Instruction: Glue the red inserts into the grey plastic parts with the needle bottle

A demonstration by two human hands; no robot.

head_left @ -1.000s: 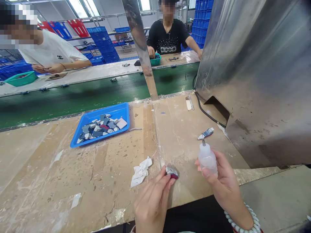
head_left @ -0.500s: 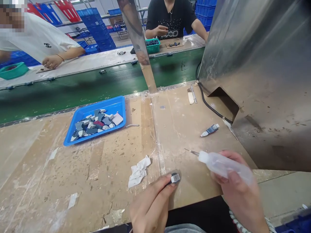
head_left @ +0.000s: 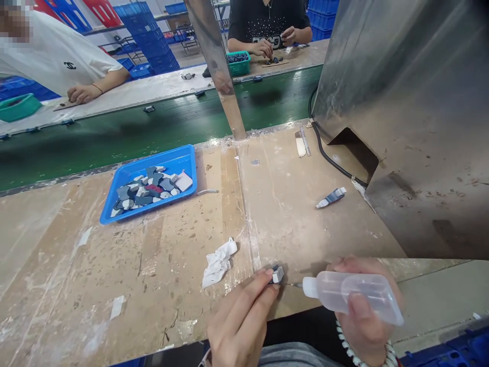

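Near the table's front edge my left hand [head_left: 242, 317] pinches a small grey and dark block [head_left: 277, 275] between thumb and fingers. My right hand [head_left: 362, 311] is wrapped round a clear plastic bottle [head_left: 344, 291] with a white cap. The bottle lies almost level, its thin metal needle [head_left: 293, 285] pointing left, with the tip close beside the block; whether it touches cannot be told. A crumpled white tissue [head_left: 219, 262] lies left of the block. Farther back on the right is another grey-blue and white piece [head_left: 330, 198].
A blue tray [head_left: 148, 184] of grey, white and red pieces sits at left. A metal post [head_left: 219, 71] stands at the table's back edge, a large metal housing [head_left: 420, 127] at right. Beyond the green conveyor [head_left: 164, 122], two people work with their hands on a bench.
My right hand has lowered the bottle and levelled it, bringing the needle down beside the block. My left hand still holds the block. The far person's hands have moved over the small parts.
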